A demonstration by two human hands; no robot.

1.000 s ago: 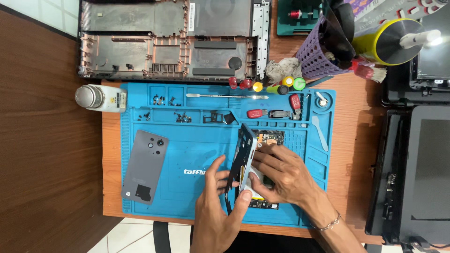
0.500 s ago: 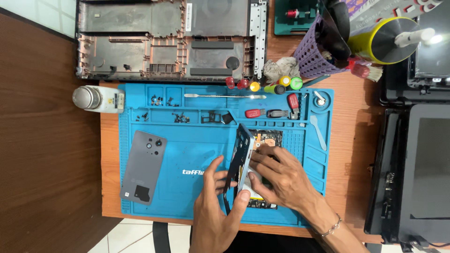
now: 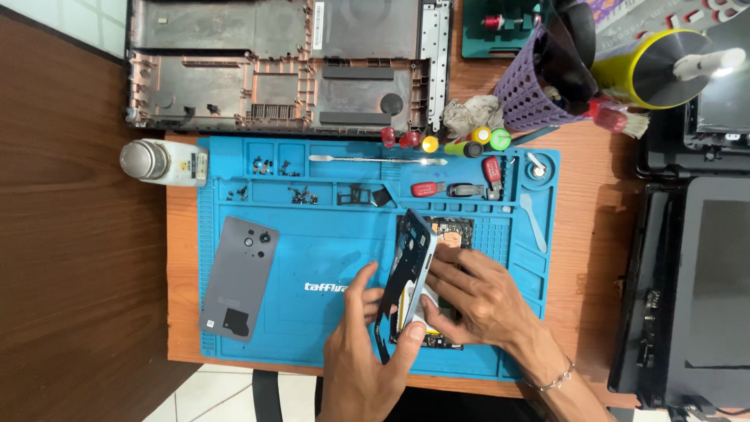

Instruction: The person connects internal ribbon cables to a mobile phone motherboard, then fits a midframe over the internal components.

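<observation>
The phone frame (image 3: 406,281), a thin dark bezel with a pale blue edge, stands tilted on its long side above the opened phone body (image 3: 441,234), near the middle-right of the blue work mat (image 3: 328,234). The left hand (image 3: 367,352) pinches the lower end of the frame, thumb on the near edge and fingers curled behind it. The right hand (image 3: 480,301) lies half open with its fingers flat over the phone body, pressing it to the mat and touching the frame's inner side. The frame looks light and stiff but thin and easily bent, and what is under it looks fragile; the long outer edges seem the safest place to grip, away from the open centre. Whether anything joins frame and body cannot be told.

Well to the left on the mat lies the grey back cover (image 3: 238,277), camera holes up. Small screws (image 3: 269,166) and parts sit in the mat's upper trays, along with a metal spudger (image 3: 375,159) and red-handled tools (image 3: 426,189). A white bottle (image 3: 164,162) lies at the mat's upper left corner, an open laptop base (image 3: 289,66) beyond it, a purple basket (image 3: 539,90) to the upper right. Nothing crowds the hands
</observation>
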